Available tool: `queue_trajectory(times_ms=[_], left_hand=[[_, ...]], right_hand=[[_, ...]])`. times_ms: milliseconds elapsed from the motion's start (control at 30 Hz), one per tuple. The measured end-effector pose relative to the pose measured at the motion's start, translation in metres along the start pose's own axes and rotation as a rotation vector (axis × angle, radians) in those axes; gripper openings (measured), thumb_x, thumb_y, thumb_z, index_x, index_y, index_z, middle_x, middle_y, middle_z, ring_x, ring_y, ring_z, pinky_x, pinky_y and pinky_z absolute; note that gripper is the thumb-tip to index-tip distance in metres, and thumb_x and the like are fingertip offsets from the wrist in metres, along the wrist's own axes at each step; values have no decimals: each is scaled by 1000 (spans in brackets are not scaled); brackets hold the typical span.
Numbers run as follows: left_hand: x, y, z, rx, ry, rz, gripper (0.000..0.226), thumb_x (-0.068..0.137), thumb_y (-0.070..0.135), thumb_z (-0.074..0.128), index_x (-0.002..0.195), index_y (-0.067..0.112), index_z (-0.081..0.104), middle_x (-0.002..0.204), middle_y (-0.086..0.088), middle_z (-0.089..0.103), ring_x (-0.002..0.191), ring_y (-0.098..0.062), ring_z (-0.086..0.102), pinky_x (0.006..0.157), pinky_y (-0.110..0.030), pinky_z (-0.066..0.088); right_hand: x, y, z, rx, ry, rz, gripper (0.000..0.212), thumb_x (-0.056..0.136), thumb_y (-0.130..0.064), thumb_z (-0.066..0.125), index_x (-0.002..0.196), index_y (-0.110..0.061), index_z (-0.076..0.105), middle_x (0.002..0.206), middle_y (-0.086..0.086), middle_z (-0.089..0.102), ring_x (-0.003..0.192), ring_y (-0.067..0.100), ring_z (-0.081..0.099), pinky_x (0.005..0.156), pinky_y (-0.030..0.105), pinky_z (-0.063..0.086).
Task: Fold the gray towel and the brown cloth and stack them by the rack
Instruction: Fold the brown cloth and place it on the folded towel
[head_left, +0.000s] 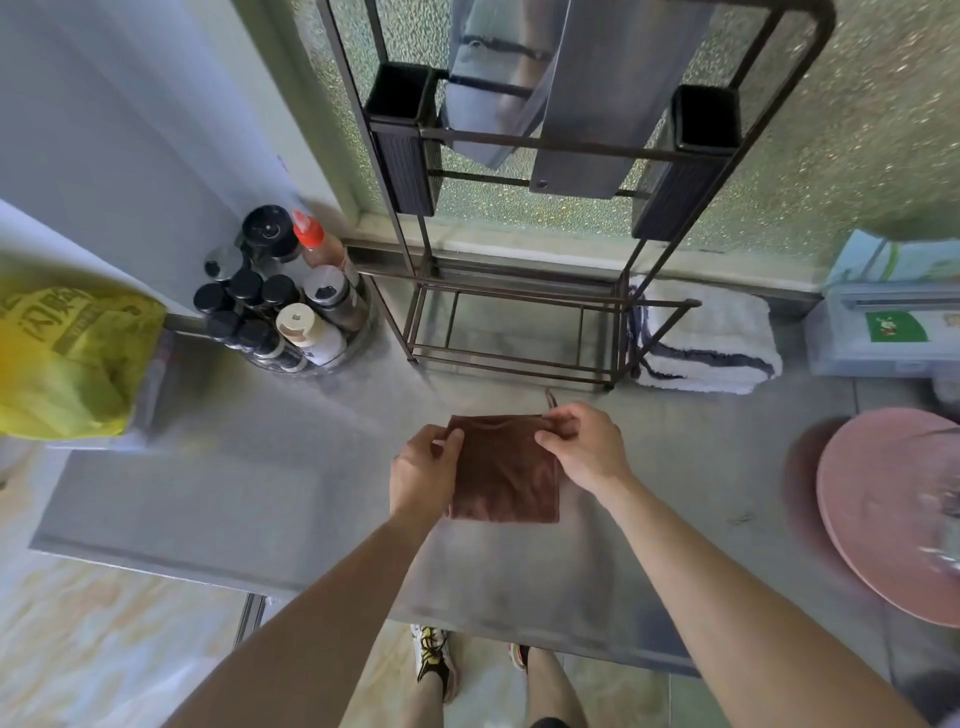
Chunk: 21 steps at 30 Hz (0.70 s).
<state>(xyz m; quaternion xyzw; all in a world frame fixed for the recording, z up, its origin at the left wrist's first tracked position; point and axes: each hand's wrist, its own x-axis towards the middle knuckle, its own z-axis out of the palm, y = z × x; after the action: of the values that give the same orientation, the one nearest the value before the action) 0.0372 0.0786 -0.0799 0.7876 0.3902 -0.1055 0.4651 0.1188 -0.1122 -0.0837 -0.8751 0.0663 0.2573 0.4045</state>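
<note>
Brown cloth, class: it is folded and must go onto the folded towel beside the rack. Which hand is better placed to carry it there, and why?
The right hand. It already pinches the brown cloth at its far corner, and the folded towel lies to the right of the rack, on that hand's side. The left hand would probably have to cross over.

Single head-worn wide-angle view, steeply downward and forward, close over counter (311, 519) toward rack (519, 332).

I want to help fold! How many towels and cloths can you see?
2. The brown cloth lies folded on the steel counter, pinched at its far corners by the left hand and right hand. The folded gray towel sits right of the rack.
</note>
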Motion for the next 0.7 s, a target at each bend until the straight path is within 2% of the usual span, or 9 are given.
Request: queue_trajectory(times_ms=[67,167,267,367,433,533,600,700], left_hand=[[6,2,3,94,70,-22,30,90,47,62,103,22,67,99,-1,75,98,-26,68,79,-31,50],[6,3,5,251,136,-8,45,84,55,65,113,21,61,106,-1,73,108,-27,64,83,-34,48],[-3,8,6,312,106,-75,54,80,58,67,118,20,60,110,0,72,109,-28,65,82,-33,47],[-10,10,9,301,31,-151,52,78,51,71,118,21,60,110,1,71,107,-27,66,82,-33,51],[-9,9,10,253,-32,-195,49,77,45,74,117,19,64,108,-3,73,100,-28,68,84,-38,57],[-13,16,8,63,-105,-228,34,79,37,76,106,18,71,96,-4,75,87,-25,71,80,-40,62],[-21,22,6,-49,-165,-188,20,82,32,75,97,20,69,95,-4,74,86,-23,72,78,-39,63],[-45,38,0,-240,-318,-145,7,88,17,71,89,15,64,91,-4,71,79,-18,69,60,-25,57]], right_hand=[[1,1,6,-72,41,16,29,77,-30,79,103,-22,68,89,-7,70,85,15,67,82,27,51],[-7,2,10,-125,132,127,42,77,-36,76,113,-20,61,104,1,69,97,22,67,89,36,53],[-26,6,12,-74,151,276,51,79,-41,75,119,-16,56,108,4,71,106,28,65,91,38,52],[-39,12,19,46,145,415,52,77,-41,78,117,-15,59,108,5,72,109,29,65,91,36,50],[-43,13,25,113,140,474,48,73,-40,80,111,-14,65,108,8,73,109,31,66,91,36,51],[-45,14,25,142,88,446,26,72,-32,77,86,-11,71,88,11,76,92,33,70,72,32,49],[-50,13,18,179,27,411,16,75,-26,76,73,-12,70,77,9,74,81,32,70,64,31,45],[-61,19,0,308,-47,396,10,78,-22,77,76,-18,68,77,1,71,81,25,69,70,34,49]])
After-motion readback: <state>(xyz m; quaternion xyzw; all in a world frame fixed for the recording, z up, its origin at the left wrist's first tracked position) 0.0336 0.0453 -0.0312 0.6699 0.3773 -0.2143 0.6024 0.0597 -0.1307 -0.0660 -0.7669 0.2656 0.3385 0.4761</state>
